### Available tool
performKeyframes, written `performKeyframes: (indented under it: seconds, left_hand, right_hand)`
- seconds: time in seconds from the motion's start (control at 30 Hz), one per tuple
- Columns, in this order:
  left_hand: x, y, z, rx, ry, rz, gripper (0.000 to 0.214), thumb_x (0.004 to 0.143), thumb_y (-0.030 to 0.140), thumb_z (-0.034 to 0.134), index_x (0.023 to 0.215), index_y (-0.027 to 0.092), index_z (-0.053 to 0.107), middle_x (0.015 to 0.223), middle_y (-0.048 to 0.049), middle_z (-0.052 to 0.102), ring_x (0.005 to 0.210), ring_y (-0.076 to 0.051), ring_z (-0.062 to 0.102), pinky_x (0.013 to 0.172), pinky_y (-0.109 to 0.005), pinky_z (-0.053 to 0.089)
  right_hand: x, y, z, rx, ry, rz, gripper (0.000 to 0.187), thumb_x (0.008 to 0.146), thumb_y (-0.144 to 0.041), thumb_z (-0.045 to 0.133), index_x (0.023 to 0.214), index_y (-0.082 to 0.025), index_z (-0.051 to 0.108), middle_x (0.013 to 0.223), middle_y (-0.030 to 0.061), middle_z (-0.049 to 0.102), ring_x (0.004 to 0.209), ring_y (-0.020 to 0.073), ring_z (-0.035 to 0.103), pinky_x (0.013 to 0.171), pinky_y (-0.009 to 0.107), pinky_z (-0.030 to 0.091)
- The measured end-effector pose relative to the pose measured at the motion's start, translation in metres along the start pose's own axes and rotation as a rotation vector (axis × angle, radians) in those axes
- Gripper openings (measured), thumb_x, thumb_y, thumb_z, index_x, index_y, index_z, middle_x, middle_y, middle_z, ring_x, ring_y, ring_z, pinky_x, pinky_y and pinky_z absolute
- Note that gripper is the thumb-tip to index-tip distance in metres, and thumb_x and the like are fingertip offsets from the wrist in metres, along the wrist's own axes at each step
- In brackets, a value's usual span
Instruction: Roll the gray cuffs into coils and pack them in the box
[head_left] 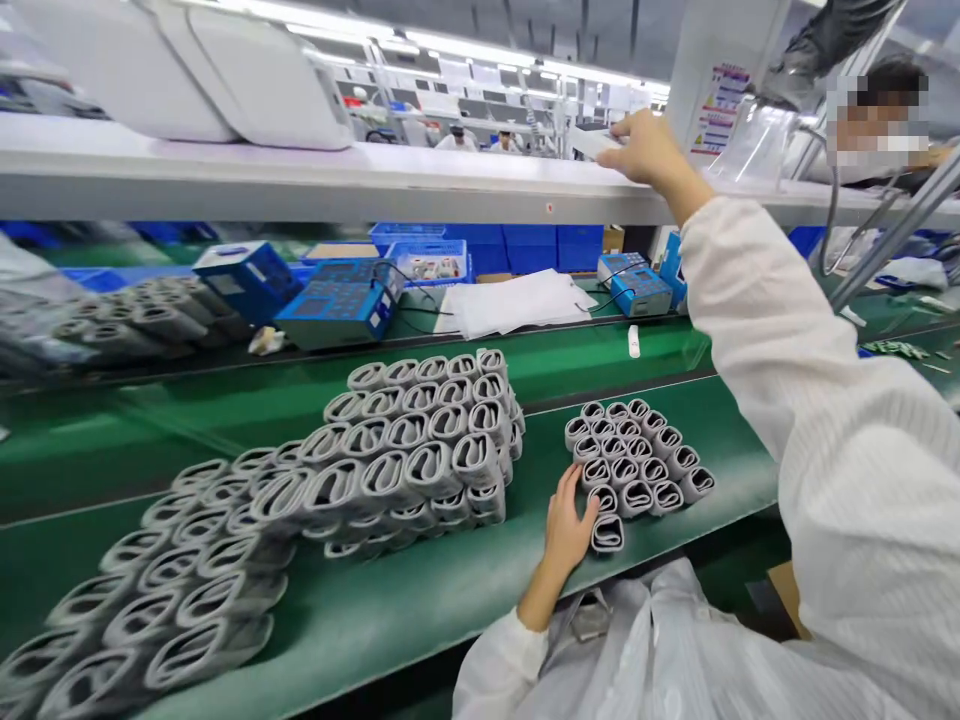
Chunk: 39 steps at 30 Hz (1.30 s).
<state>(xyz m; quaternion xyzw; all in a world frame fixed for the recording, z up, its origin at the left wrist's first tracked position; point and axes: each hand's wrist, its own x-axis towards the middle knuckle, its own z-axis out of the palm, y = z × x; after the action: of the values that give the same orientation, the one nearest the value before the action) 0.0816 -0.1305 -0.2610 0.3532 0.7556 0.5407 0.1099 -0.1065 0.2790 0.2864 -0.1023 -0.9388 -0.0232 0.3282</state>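
Note:
My left hand rests on the green conveyor belt, its fingers apart against the near end of a small block of grey looped rolls. One roll stands next to my fingers. A larger stacked batch of the same rolls lies further left, and more spread to the near left corner. My right hand reaches up to the white shelf, with its fingers on a white flat card at the shelf edge.
Blue benchtop testers and a smaller pair stand on a far belt beside white sheets. Blue crates stand behind. A masked co-worker sits at upper right behind a metal rail. More grey rolls lie far left.

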Motion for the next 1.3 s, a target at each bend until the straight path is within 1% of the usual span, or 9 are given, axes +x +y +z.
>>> performKeyframes:
  seconds: [0.2, 0.3, 0.4, 0.53, 0.67, 0.83, 0.97, 1.1, 1.3]
  left_hand:
    - [0.011, 0.017, 0.004, -0.046, 0.018, -0.112, 0.066, 0.102, 0.038, 0.066, 0.165, 0.023, 0.056, 0.177, -0.0180, 0.056, 0.165, -0.036, 0.055, 0.134, -0.061, 0.045]
    - [0.021, 0.022, 0.009, -0.067, 0.021, -0.145, 0.066, 0.099, 0.035, 0.071, 0.164, 0.024, 0.059, 0.178, -0.0174, 0.054, 0.166, -0.037, 0.053, 0.138, -0.062, 0.040]
    - [0.031, 0.023, 0.020, -0.181, -0.025, -0.142, 0.068, 0.102, 0.036, 0.069, 0.168, 0.024, 0.056, 0.183, -0.0171, 0.048, 0.171, -0.036, 0.047, 0.139, -0.059, 0.043]
    - [0.045, 0.020, 0.040, -0.344, -0.083, -0.167, 0.069, 0.110, 0.036, 0.057, 0.177, 0.022, 0.043, 0.185, -0.0172, 0.046, 0.168, -0.031, 0.052, 0.131, -0.049, 0.055]
    - [0.054, 0.015, 0.044, -0.339, -0.100, -0.171, 0.071, 0.111, 0.030, 0.050, 0.180, 0.021, 0.035, 0.181, -0.0183, 0.051, 0.160, -0.029, 0.063, 0.134, -0.051, 0.053]
    - [0.064, 0.036, 0.022, -0.051, 0.008, -0.009, 0.073, 0.109, 0.031, 0.057, 0.179, 0.021, 0.040, 0.193, -0.0175, 0.028, 0.182, -0.036, 0.023, 0.148, -0.062, 0.026]
    - [0.076, 0.084, 0.034, 0.353, -0.289, 0.382, 0.064, 0.115, 0.041, 0.052, 0.177, 0.026, 0.047, 0.192, -0.0138, 0.033, 0.183, -0.037, 0.019, 0.148, -0.068, 0.019]
    - [0.081, 0.105, 0.043, 0.586, -0.504, 0.397, 0.071, 0.115, 0.058, 0.053, 0.178, 0.028, 0.045, 0.192, -0.0141, 0.030, 0.179, -0.041, 0.029, 0.143, -0.082, 0.008]
    - [0.065, 0.084, 0.005, 0.619, -0.435, 0.222, 0.064, 0.113, 0.046, 0.057, 0.171, 0.019, 0.053, 0.188, -0.0195, 0.039, 0.181, -0.043, 0.023, 0.143, -0.083, 0.008]
  right_hand:
    - [-0.007, -0.021, 0.011, -0.120, -0.010, 0.136, 0.125, 0.084, -0.091, 0.056, 0.149, 0.015, 0.061, 0.161, 0.0300, 0.064, 0.161, 0.0515, 0.051, 0.124, 0.062, 0.041]
    - [-0.103, -0.041, 0.001, -0.104, 0.297, -0.148, 0.122, 0.090, -0.089, 0.031, 0.167, 0.003, 0.052, 0.176, 0.0184, 0.050, 0.170, 0.0540, 0.030, 0.128, 0.064, 0.027]
    - [-0.258, -0.044, 0.014, 0.190, -0.016, -0.347, 0.062, 0.110, -0.051, 0.066, 0.158, -0.011, 0.066, 0.160, 0.0171, 0.072, 0.153, 0.0374, 0.067, 0.135, 0.061, 0.045]
    - [-0.473, -0.007, 0.072, 0.584, -0.250, 0.473, 0.062, 0.095, -0.063, 0.079, 0.142, -0.022, 0.077, 0.150, 0.0178, 0.077, 0.141, 0.0406, 0.074, 0.122, 0.066, 0.061]
    - [-0.601, 0.018, 0.111, 0.869, -0.235, 1.033, 0.084, 0.073, -0.053, 0.092, 0.149, -0.024, 0.072, 0.164, 0.0173, 0.069, 0.156, 0.0422, 0.063, 0.135, 0.064, 0.048]
    - [-0.631, 0.012, 0.118, 0.953, -0.147, 1.091, 0.068, 0.074, -0.034, 0.070, 0.140, -0.019, 0.076, 0.142, 0.0136, 0.083, 0.124, 0.0331, 0.081, 0.106, 0.047, 0.069]
    - [-0.613, 0.029, 0.117, 0.920, -0.100, 1.093, 0.073, 0.069, -0.028, 0.061, 0.139, -0.016, 0.077, 0.138, 0.0146, 0.084, 0.122, 0.0338, 0.081, 0.105, 0.048, 0.069]
    - [-0.589, 0.036, 0.111, 0.622, -0.154, 0.864, 0.073, 0.079, -0.024, 0.063, 0.151, -0.016, 0.073, 0.165, 0.0170, 0.069, 0.162, 0.0382, 0.058, 0.142, 0.061, 0.038]
    - [-0.585, -0.039, 0.131, 0.138, -0.458, 0.495, 0.082, 0.103, -0.050, 0.062, 0.170, -0.003, 0.051, 0.184, 0.0280, 0.043, 0.180, 0.0513, 0.021, 0.145, 0.078, 0.015]
